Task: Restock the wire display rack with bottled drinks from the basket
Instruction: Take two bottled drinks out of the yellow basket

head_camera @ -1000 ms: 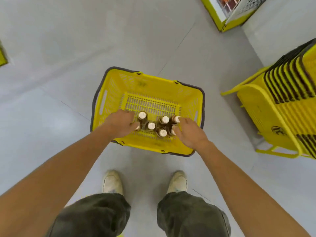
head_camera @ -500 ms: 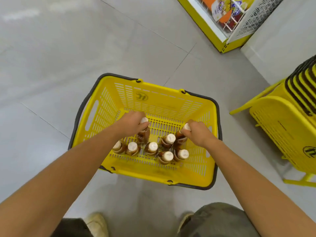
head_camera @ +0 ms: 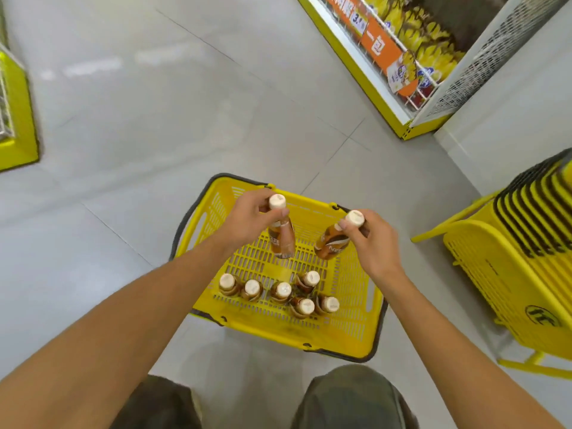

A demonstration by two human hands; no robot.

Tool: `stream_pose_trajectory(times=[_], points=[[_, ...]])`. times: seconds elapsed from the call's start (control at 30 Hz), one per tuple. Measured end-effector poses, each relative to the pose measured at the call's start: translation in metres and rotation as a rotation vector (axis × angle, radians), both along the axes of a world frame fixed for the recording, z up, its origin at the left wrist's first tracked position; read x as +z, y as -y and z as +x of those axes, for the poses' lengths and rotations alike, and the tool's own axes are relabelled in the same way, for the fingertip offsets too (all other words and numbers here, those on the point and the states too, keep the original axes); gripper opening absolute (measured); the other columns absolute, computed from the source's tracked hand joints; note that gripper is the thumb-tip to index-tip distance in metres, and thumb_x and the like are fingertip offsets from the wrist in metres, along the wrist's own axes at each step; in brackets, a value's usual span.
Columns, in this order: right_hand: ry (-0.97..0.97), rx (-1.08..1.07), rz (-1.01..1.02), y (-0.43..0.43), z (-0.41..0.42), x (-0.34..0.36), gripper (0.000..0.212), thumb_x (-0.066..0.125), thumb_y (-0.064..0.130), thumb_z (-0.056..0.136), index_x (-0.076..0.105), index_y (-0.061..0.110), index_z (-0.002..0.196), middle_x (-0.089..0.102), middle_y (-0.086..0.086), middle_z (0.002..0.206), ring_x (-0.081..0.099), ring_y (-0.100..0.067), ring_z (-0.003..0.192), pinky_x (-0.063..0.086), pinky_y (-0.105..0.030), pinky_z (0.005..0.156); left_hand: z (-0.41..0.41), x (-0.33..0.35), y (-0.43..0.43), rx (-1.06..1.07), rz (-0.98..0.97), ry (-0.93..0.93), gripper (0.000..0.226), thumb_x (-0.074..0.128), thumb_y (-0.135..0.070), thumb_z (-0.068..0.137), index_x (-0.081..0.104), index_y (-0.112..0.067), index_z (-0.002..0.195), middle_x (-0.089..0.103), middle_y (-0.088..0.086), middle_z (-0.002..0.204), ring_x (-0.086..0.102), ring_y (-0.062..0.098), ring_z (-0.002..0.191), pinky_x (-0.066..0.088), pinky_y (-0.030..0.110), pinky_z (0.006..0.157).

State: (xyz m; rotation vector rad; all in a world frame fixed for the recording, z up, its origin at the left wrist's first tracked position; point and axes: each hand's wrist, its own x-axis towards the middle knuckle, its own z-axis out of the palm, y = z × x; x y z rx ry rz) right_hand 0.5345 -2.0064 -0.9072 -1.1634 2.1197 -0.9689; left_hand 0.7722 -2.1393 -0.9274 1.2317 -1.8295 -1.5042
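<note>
Left hand (head_camera: 247,221) pinches a brown white-capped plastic bottle (head_camera: 281,239) by the neck, right hand (head_camera: 376,239) grips a second brown bottle (head_camera: 332,243), both above the yellow perforated plastic basket (head_camera: 337,345) on pale grey floor tiles (head_camera: 154,119). Six capped bottles (head_camera: 281,291) stand inside it. Yellow-framed wire display rack (head_camera: 387,57) ahead right, stacked yellow baskets (head_camera: 526,258) nearer.

Two brown bottles (head_camera: 281,239) held above yellow basket (head_camera: 340,339), six inside

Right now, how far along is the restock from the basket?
Done: nothing visibly shelved; the wire rack at upper right shows only yellow packets. In hand: the left hand grips a bottle by its neck and the right hand a second bottle, both raised above the basket. Left: six bottles stand upright at its near end.
</note>
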Motion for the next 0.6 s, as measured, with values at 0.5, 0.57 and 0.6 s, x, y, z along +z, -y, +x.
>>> stream_pose_trajectory(times=[0.5,0.57,0.6], points=[[0.046,0.581,-0.202,0.140,0.239,0.690,0.012,0.082,0.033,0.091,0.074,0.025,0.087,0.078,0.013,0.076,0.072,-0.005,0.074,0.054,-0.029,0.070,0.247,0.698,0.028,0.206,-0.116,-0.037,0.019,0.080,-0.008,0.089,0.073,0.001,0.105,0.078,0.009,0.092,0.071,0.006,0.083,0.055,0.020,0.077],[0.078,0.657,-0.235,0.155,0.289,0.742,0.030,0.080,0.048,0.087,0.076,0.018,0.087,0.079,0.005,0.078,0.072,-0.014,0.075,0.054,-0.043,0.071,0.295,0.758,0.030,0.274,-0.148,-0.033,0.022,0.086,-0.012,0.084,0.075,0.000,0.100,0.079,0.018,0.092,0.073,0.009,0.080,0.060,0.027,0.076],[0.090,0.701,-0.256,0.163,0.317,0.766,0.039,0.079,0.053,0.084,0.075,0.014,0.085,0.077,0.000,0.076,0.068,-0.015,0.071,0.052,-0.048,0.070,0.323,0.787,0.029,0.320,-0.176,-0.032,0.025,0.089,-0.015,0.081,0.075,-0.001,0.097,0.078,0.020,0.091,0.074,0.011,0.079,0.062,0.030,0.074]])
